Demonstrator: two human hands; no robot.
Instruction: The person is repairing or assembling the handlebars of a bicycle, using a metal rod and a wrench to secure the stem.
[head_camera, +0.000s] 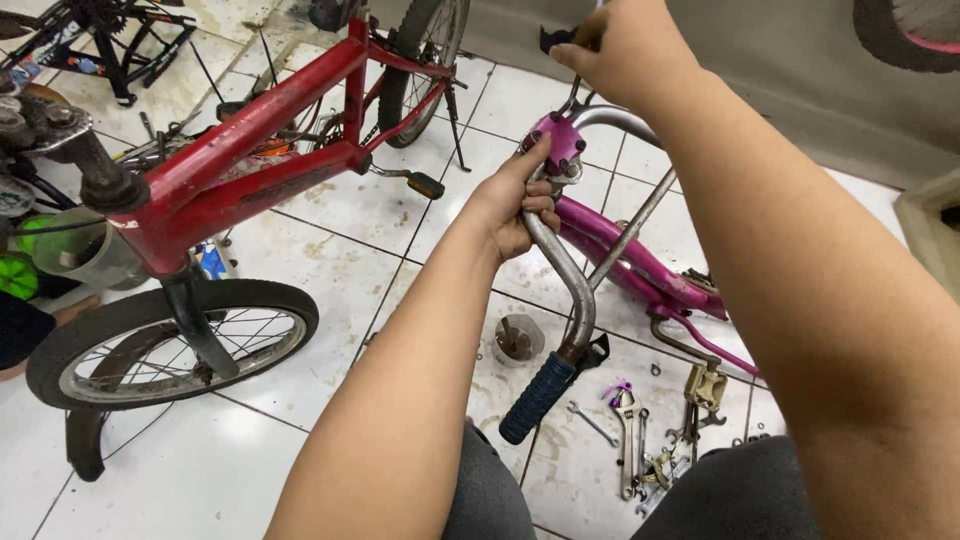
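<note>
Nearest to you, on the tiled floor (250, 440), lie loose tools: an adjustable wrench (628, 425), a small spanner (590, 420) and scattered brake parts (703, 390), with a small round cup (518, 338) just beyond. Above them hangs the blue grip (537, 397) on the near end of the steel handlebar (562, 275).

Your left hand (512, 205) is closed around that handlebar just below the purple stem (556, 145). Your right hand (612, 42) is farther off, curled shut on the bar's far end by a dark grip; what else it holds I cannot tell.

By my reading the pink bike frame (640, 265) is well stripped down: no front wheel shows and parts lie off it. The handlebar sits in the stem, so fitting or removing it looks unfinished.

To the left stands a red bike (250, 140) with its front wheel (170, 345) on. I see no packages or signs, only a small blue printed decal (211, 262) behind the red bike's fork.
</note>
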